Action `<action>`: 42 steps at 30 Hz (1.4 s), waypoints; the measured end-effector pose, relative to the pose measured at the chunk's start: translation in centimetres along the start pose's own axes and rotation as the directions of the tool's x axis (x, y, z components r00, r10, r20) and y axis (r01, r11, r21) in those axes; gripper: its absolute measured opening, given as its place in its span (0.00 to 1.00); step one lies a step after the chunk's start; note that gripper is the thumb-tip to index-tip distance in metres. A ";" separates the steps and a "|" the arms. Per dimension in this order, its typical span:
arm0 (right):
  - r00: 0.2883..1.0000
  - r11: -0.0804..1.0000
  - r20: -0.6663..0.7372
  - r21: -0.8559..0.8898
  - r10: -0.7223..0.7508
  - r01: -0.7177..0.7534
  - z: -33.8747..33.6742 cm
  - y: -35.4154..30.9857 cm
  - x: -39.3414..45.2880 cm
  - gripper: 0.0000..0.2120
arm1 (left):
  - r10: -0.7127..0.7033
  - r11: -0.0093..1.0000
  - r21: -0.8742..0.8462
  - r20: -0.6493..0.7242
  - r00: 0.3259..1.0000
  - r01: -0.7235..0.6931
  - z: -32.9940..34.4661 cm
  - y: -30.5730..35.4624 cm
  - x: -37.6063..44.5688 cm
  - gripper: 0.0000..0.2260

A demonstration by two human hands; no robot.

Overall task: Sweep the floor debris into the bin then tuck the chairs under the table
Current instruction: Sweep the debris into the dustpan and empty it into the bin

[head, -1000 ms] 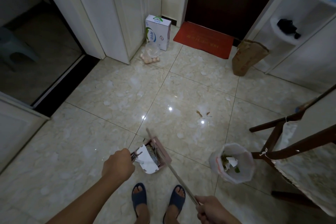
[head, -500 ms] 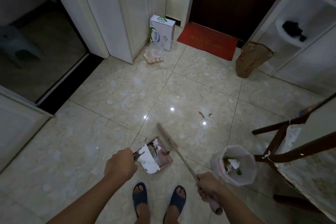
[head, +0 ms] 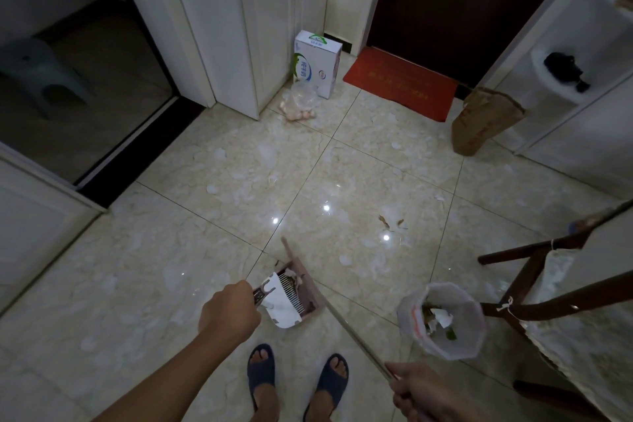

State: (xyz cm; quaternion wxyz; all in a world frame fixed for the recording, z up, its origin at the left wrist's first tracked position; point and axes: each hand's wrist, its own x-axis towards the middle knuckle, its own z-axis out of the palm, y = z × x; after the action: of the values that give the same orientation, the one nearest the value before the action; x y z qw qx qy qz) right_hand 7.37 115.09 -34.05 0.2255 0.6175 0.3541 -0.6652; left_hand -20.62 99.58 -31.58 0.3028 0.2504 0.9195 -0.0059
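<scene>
My left hand [head: 228,310] grips the handle of a pink dustpan [head: 301,288] resting on the tile in front of my feet; white paper scraps [head: 279,307] lie in the pan. My right hand [head: 416,387] is closed on a thin broom stick [head: 346,322] that runs up-left along the pan's right side. A small bin [head: 442,320] lined with a white bag and holding scraps stands to the right. Brown debris bits [head: 390,223] lie on the floor beyond the pan. A dark wooden chair [head: 534,284] is at the right edge.
A table with a pale cloth [head: 589,336] fills the lower right. Further off are a white carton [head: 317,63], a clear bag [head: 299,103], a red doormat [head: 399,82], a brown paper bag [head: 479,120] and white cabinets [head: 263,27]. A dark doorway with a stool [head: 37,72] is at left.
My right hand slid back down the broom stick toward me, and the broom's tip drew in against the pan's right edge. The left hand and dustpan stayed put.
</scene>
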 end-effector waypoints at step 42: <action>0.983 0.840 -0.034 -0.525 -0.180 0.136 14.6 -6.1 7.5 0.14 | -0.232 0.971 -0.065 -0.063 0.971 0.228 -6.1 -15.4 6.9 0.04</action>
State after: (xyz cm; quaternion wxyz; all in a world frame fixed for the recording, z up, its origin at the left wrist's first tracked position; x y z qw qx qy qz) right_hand -7.83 109.15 -40.40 0.3139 0.5287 0.5794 -0.5350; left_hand -35.91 90.26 -32.62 0.2749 0.1333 0.9522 -0.0059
